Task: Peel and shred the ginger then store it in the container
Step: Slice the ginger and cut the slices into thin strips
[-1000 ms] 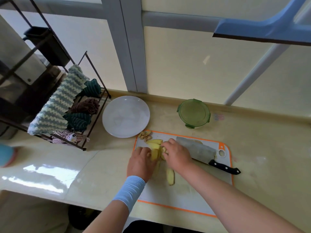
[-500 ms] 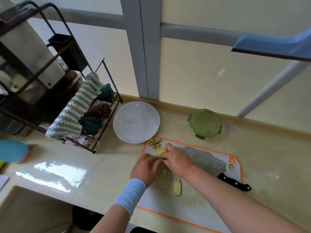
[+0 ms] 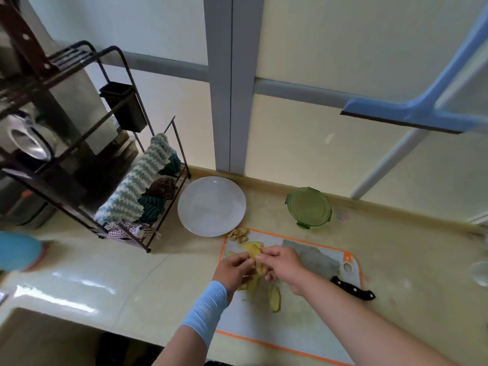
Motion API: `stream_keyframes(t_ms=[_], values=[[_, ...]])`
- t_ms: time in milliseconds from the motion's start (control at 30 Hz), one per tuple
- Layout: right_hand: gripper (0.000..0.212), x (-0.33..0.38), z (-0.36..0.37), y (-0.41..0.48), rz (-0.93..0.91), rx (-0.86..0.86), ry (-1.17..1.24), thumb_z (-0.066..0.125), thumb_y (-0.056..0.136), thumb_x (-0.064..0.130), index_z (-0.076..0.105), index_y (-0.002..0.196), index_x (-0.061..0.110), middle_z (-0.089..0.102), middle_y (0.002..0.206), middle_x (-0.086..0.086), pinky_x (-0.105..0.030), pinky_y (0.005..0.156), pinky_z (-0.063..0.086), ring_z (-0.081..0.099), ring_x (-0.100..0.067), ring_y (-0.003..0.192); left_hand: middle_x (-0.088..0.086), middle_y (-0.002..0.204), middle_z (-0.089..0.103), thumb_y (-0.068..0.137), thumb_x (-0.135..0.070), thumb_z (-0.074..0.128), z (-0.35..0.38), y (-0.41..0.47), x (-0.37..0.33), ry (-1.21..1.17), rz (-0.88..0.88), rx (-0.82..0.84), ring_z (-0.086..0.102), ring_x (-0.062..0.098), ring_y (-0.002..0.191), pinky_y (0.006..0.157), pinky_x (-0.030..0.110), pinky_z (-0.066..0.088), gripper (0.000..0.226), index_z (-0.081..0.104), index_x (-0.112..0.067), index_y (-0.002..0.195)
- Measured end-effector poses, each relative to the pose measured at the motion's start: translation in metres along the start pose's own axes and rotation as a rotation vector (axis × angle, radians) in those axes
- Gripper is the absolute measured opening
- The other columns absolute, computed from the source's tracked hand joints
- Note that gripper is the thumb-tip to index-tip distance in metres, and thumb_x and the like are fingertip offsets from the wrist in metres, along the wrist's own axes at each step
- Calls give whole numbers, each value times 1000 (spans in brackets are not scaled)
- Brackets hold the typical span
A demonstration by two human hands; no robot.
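left hand point(image 3: 232, 270) and right hand point(image 3: 284, 265) are pinching ginger slices point(image 3: 254, 254), now lifted off the cutting board point(image 3: 290, 323), likely stacking them for shredding.

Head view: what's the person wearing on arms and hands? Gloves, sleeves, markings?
No gloves: the left hand and right hand are bare, with no rings or watch visible. A light blue stretchy wrist sleeve wraps the left wrist and lower forearm; toward the elbow that arm is bare. The right arm is bare as far as the frame shows.
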State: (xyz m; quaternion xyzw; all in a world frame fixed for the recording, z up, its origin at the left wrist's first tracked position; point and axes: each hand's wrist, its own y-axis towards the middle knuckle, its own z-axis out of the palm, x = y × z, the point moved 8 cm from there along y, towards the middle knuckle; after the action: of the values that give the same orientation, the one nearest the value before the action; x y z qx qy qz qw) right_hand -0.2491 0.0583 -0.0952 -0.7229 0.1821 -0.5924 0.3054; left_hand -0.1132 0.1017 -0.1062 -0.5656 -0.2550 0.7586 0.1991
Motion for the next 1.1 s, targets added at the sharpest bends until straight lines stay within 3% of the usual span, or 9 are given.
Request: stream_keyframes(t_ms=[133, 267, 433, 567, 700, 800, 967, 1100], values=[[27, -7, -1, -17, 37, -35, 98, 69, 91, 9, 67, 118, 10, 67, 71, -6, -29, 50, 53, 55, -14, 52, 3, 92, 72, 93, -16, 66, 6, -4, -3, 74, 5, 33, 65, 16, 71, 61, 25, 49, 25, 67, -17, 118], [24, -6, -6, -33, 39, -18, 165, 72, 88, 9, 68, 110, 17, 71, 85, -9, -32, 54, 54, 61, -18, 63, -2, 87, 74, 91, -20, 68, 16, -12, -12, 162, 46, 79, 64, 12, 74, 59, 24, 46, 20, 73, -24, 110], [22, -9, -26, -39, 48, -96, 149, 76, 83, 3, 69, 103, 9, 73, 79, -10, -30, 51, 53, 65, -18, 59, 3, 79, 71, 89, -8, 69, 31, -18, -13, 154, 110, 29, 63, 19, 73, 63, 32, 55, 15, 72, -13, 102], [25, -11, -39, -44, 65, -91, 101, 79, 81, 6, 67, 103, 7, 74, 82, -10, -28, 49, 51, 65, -16, 56, 7, 80, 72, 92, -11, 67, 34, -23, -3, 134, 55, 2, 65, 22, 74, 60, 27, 49, 13, 73, -12, 103], [20, -16, -49, -47, 53, -139, 49, 82, 78, 11, 69, 93, 8, 76, 78, -7, -30, 53, 52, 67, -18, 55, 9, 74, 71, 89, -11, 69, 38, -32, -1, 133, 27, -96, 63, 17, 62, 53, 23, 44, 9, 73, -7, 97], [18, -19, -52, -45, 47, -146, 61, 83, 77, 12, 70, 88, 6, 75, 73, -6, -32, 54, 53, 68, -19, 54, 7, 70, 70, 90, -12, 68, 42, -34, 5, 108, 7, -153, 59, 13, 55, 56, 23, 45, 6, 72, -8, 93], [13, -36, -62, -42, 105, -67, 96, 76, 84, 10, 67, 91, 4, 72, 80, -12, -27, 45, 47, 62, -21, 50, 11, 67, 67, 91, -13, 66, 40, -36, 27, 44, -79, -277, 59, 14, 52, 55, 22, 47, 7, 70, -9, 86], [9, -72, -77, -37, 168, -96, -82, 75, 85, 15, 70, 85, 8, 74, 73, -7, -20, 38, 36, 64, -22, 49, 13, 67, 67, 88, -12, 70, 23, -36, 44, 77, -68, -424, 62, 21, 59, 62, 31, 52, 4, 73, -10, 87]])
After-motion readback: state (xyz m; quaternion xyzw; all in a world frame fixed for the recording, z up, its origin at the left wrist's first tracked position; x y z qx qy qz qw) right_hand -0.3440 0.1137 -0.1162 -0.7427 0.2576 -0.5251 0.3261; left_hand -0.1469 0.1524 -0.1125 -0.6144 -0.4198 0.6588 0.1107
